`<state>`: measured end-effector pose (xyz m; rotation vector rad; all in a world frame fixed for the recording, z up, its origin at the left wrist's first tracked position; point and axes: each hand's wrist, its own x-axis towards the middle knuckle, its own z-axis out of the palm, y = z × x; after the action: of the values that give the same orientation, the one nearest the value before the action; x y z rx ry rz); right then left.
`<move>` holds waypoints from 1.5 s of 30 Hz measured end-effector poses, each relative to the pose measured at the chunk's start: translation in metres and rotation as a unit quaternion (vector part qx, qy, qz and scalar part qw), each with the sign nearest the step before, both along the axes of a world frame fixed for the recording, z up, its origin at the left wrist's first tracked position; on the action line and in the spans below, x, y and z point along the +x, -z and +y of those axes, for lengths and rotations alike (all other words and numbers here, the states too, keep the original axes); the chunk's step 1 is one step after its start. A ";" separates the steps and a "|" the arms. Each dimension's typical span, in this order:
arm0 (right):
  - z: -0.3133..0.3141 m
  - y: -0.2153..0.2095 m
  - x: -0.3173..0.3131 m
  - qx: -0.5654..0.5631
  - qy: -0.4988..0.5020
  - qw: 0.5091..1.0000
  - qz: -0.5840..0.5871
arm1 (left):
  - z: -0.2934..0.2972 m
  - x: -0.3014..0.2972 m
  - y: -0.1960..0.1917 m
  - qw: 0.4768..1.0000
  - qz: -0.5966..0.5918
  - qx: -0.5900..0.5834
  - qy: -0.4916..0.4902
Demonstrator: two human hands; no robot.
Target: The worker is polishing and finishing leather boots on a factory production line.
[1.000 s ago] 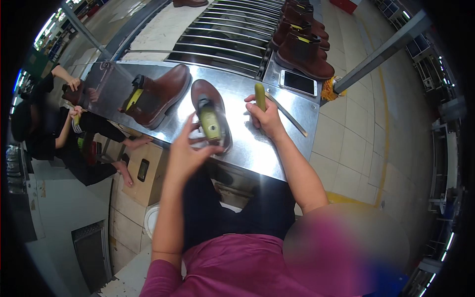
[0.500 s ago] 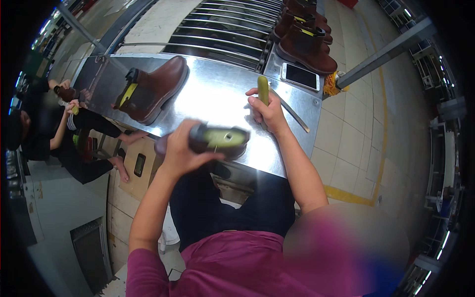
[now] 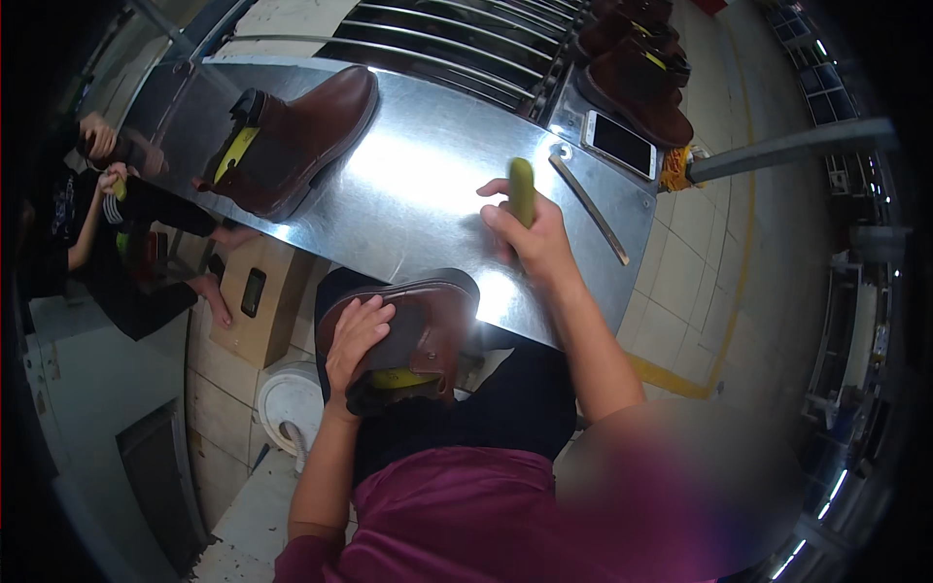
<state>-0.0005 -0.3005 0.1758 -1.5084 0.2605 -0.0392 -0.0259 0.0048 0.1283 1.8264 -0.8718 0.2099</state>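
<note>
1. A second brown boot [image 3: 292, 146] lies on its side on the shiny metal table [image 3: 408, 209], yellow lining showing at its opening
2. A white phone [image 3: 622, 144] rests face up near the table's far right corner
3. A thin metal rod [image 3: 590, 207] lies slanted just beside the phone
4. More brown boots [image 3: 637, 73] sit on the roller rack [image 3: 457, 44] beyond the table
5. A white bucket [image 3: 282, 400] stands on the tiled floor below
6. A cardboard box [image 3: 258, 306] stands on the floor at the left, another person's hand [image 3: 209, 291] on it
</note>
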 end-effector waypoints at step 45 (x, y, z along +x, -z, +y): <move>0.036 -0.020 0.016 0.306 0.202 0.888 -0.278 | -0.075 0.011 -0.067 0.899 0.391 -0.146 -0.135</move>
<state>0.0151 -0.2643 0.1961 -0.7446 0.0987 -0.6573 -0.0146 -0.0701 0.1951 1.5356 -0.0138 -0.2119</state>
